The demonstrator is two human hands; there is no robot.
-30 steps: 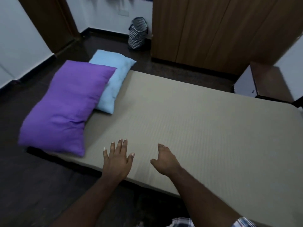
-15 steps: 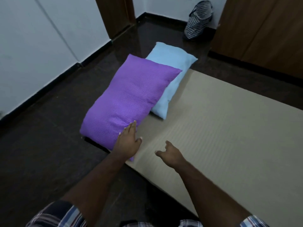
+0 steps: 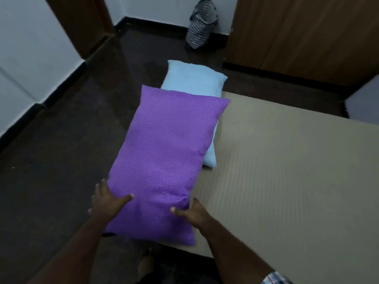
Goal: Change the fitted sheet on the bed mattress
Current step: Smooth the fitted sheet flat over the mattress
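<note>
Gripping the purple pillow [image 3: 164, 160] at its near end, left hand [image 3: 106, 203] and right hand [image 3: 192, 214] clutch either side (beige ribbed mattress [image 3: 287, 171] lies bare rightward).

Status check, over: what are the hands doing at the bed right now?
Both hands, left and right, gripping purple pillow at near end. Mattress bare, no sheet visible. Blue pillow lying partly under purple one.

— What sits on the mattress [image 3: 287, 171]?
— A purple pillow [image 3: 164, 156] at its end, overlapping a light blue pillow [image 3: 192, 80].
— And under it?
— The dark floor [image 3: 61, 160].
</note>
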